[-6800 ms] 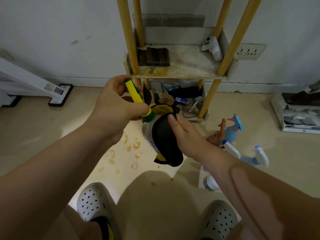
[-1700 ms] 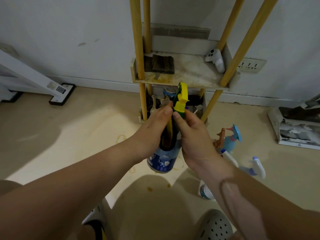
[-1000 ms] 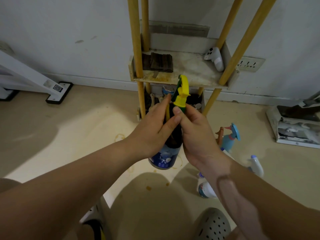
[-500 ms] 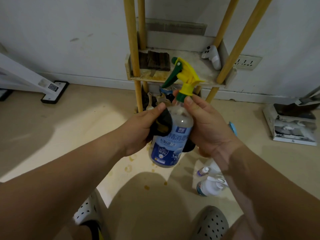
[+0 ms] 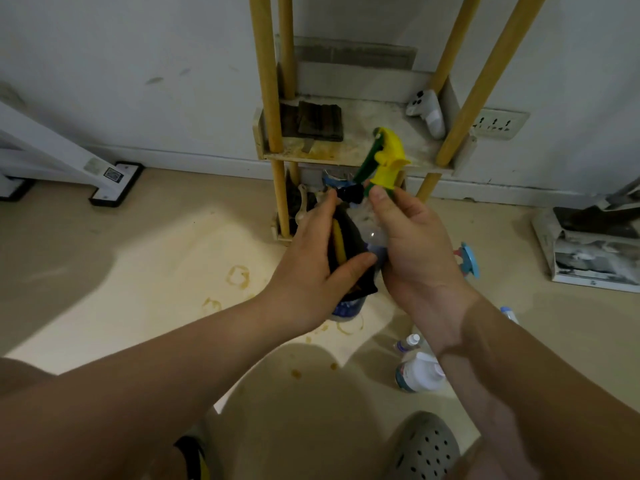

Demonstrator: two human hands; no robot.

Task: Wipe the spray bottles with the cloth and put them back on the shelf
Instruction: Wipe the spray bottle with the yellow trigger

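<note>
Black cloth [image 5: 346, 251] clutched in left hand [image 5: 311, 271], pressed against spray bottle [image 5: 367, 227]; right hand [image 5: 415, 258] clamped round its neck. Just behind, shelf [image 5: 332, 160] edge; stained floor [image 5: 156, 244] wide leftward.

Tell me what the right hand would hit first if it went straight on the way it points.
Holding the spray bottle, the right hand points up toward the shelf. The shelf's front edge looks first in line, though depth is unclear.

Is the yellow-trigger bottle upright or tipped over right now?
Upright, leaning slightly: the spray bottle has its yellow trigger head on top and base down, gripped by the right hand.
</note>
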